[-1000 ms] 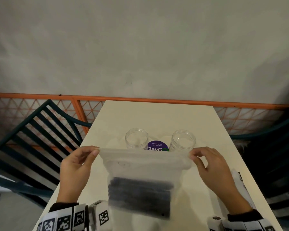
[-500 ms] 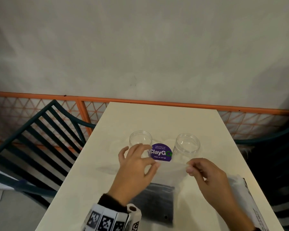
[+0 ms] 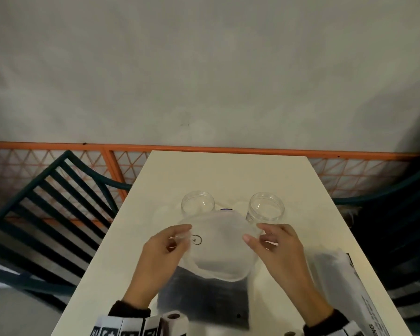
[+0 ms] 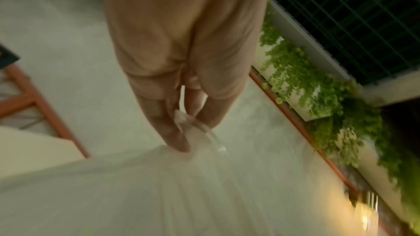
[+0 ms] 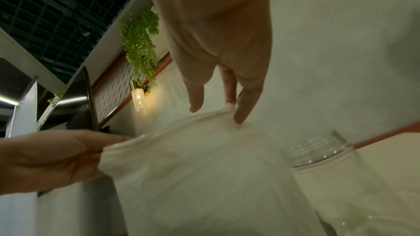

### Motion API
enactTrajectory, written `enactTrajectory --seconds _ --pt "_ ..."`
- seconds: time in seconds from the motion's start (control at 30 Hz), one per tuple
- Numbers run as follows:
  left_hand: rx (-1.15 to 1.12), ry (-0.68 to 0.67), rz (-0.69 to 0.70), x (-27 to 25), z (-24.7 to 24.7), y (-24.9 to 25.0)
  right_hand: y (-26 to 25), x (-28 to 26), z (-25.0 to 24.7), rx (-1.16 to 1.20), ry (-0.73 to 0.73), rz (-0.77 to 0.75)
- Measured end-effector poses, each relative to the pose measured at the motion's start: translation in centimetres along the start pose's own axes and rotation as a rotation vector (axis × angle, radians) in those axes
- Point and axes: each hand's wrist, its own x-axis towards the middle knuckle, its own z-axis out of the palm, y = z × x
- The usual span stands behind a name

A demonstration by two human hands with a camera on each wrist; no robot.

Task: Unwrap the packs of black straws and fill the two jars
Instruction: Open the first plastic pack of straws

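A clear plastic bag [image 3: 218, 248] with black straws [image 3: 204, 294] in its lower part is held up over the near half of the white table [image 3: 228, 173]. My left hand [image 3: 180, 235] pinches the left side of the bag's mouth [image 4: 188, 123]. My right hand [image 3: 254, 235] pinches the right side [image 5: 229, 109], and the mouth gapes between them. Two empty clear jars stand upright just beyond, the left jar [image 3: 198, 206] and the right jar [image 3: 266, 208]. A second pack of straws [image 3: 335, 270] lies on the table to my right.
A purple sticker [image 3: 226, 209] peeks out between the jars. Dark green slatted chairs stand at the left [image 3: 46, 214] and right [image 3: 393, 214] of the table. An orange mesh railing [image 3: 204, 149] and a grey wall close off the far end.
Both hands moved inward from the bag's outer corners to its mouth. The flat top has been pulled apart into an open, rounded mouth. The bag now hides most of the purple sticker.
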Motion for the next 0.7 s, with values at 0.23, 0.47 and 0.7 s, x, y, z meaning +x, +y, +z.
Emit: enactTrajectory --seconds 0.23,0.47,0.7 --pt "-0.839 -0.177 -0.121 0.5 -0.8 -0.7 1.6 1.2 1.6 -0.435 -0.188 0.054" --pt "-1.204 -0.15 -0.354 0.9 -2.0 -4.2 0.7 2.6 -1.0 0.672 -0.433 0.5" --pt "-0.751 -0.188 -0.297 0.5 -1.6 -2.9 0.6 2.8 -1.7 1.039 -0.656 0.709"
